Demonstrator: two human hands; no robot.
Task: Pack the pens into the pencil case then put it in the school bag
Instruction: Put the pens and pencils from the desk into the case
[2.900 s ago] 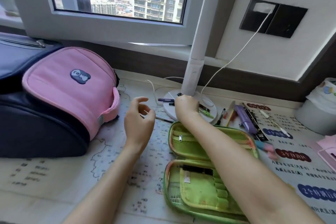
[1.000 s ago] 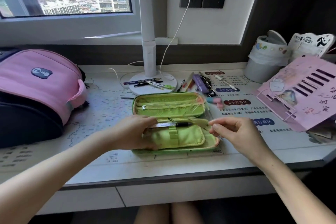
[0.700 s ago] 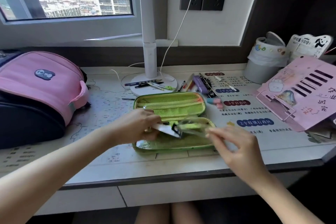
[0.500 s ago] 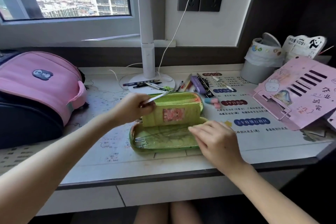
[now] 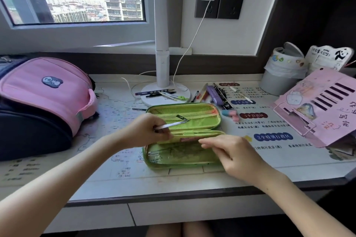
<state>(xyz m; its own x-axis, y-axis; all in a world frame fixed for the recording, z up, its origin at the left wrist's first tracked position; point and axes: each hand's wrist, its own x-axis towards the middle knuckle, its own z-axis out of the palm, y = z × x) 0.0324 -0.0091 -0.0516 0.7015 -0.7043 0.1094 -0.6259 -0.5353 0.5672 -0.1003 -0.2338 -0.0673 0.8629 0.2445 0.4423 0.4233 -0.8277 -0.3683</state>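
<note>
Left grip (image 5: 146, 131) pinches pen (image 5: 173, 124) over pencil case (image 5: 183, 104); lamp (image 5: 162, 63) behind.

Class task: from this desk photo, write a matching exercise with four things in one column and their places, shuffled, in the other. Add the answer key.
Things
1. thin silver pen
2. open green fabric pencil case
3. pink and navy school bag
4. round white lamp base

Places
A. left end of the desk
B. pinched in the left hand
C. back of the desk, pens lying on it
D. mid-desk, touched by the right hand

Pairs: 1-B, 2-D, 3-A, 4-C
</note>
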